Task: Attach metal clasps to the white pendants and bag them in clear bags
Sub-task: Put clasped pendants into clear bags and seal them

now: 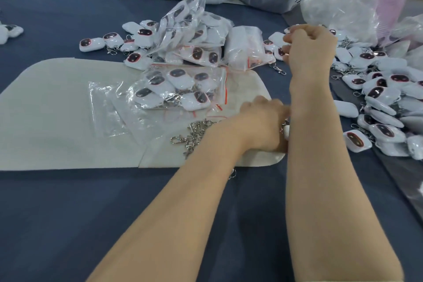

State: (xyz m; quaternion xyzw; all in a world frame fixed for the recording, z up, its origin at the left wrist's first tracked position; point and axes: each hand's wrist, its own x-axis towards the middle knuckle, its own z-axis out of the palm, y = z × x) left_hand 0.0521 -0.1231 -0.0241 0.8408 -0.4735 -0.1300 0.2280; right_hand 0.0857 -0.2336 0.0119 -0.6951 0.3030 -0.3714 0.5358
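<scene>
Pendants (377, 94), white with dark oval faces, lie heaped on a blue table (68, 224) to the right of both grips. A cream mat (57, 110) spreads out left of the left grip (263, 123). Filled clear bags (178, 84) lie beyond that grip, and loose clasps (194, 133) sit just to its left. The left grip curls round a held pendant (286, 131), partly hidden by the right forearm. The right grip (309, 46), raised farther out, has curled fingers; whether they hold anything cannot be told.
</scene>
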